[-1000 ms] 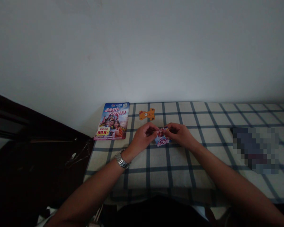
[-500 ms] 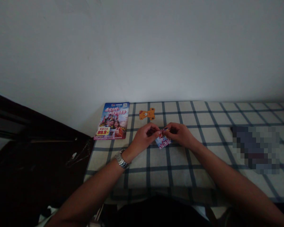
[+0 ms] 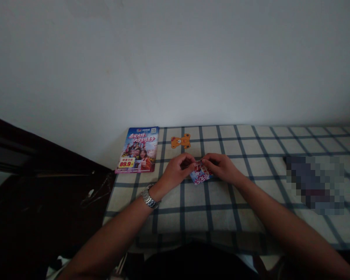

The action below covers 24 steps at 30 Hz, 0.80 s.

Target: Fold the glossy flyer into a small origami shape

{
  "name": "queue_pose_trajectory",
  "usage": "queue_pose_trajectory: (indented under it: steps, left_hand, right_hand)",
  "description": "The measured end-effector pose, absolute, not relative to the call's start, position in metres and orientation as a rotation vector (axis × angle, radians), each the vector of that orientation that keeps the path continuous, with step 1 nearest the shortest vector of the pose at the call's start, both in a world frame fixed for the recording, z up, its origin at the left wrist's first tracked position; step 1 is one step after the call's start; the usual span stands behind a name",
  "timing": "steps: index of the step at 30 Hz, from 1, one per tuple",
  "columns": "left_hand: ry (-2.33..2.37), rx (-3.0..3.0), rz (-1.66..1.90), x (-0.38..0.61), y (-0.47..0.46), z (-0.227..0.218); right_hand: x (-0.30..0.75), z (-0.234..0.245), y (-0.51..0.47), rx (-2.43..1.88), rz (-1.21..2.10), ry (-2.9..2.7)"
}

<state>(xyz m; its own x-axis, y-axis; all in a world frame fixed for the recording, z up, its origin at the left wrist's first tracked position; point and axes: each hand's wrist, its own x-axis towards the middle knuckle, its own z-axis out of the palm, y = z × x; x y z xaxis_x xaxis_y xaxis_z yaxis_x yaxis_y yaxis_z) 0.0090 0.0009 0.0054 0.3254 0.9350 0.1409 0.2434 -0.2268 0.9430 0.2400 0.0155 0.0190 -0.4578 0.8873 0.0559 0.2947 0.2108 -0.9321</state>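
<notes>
Between both hands is a small piece of folded paper (image 3: 200, 175), printed in blue, red and white. My left hand (image 3: 181, 167), with a metal watch (image 3: 149, 196) on its wrist, pinches the paper's upper left edge between thumb and fingers. My right hand (image 3: 221, 167) is closed in a pinch on the upper right edge, close to the left fingertips. The fingers hide part of the top of the paper. Its lower corner points toward me, just over the checked cloth.
A stack of printed flyers (image 3: 138, 149) lies at the table's left corner. Beyond my hands is a flat brown bear cutout (image 3: 181, 141). A blurred dark object (image 3: 309, 182) rests at the right on the checked tablecloth (image 3: 259, 155). The wall (image 3: 192, 62) rises behind.
The paper has turned slightly between my fingers and shows more of its red and white print. Both hands stay almost where they were, still pinching it.
</notes>
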Motion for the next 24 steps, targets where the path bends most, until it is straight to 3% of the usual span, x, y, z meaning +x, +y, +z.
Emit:
queue_pose_trajectory:
  steps: [15, 24]
  left_hand:
    - [1.016, 1.657, 0.883, 0.011, -0.0007, 0.006]
    - [1.055, 1.596, 1.032, 0.0111, 0.0025, 0.0048]
  right_hand:
    - [0.2389, 0.019, 0.0146, -1.042, 1.21, -1.883]
    - [0.2379, 0.0165, 0.0164, -1.091, 1.317, -1.786]
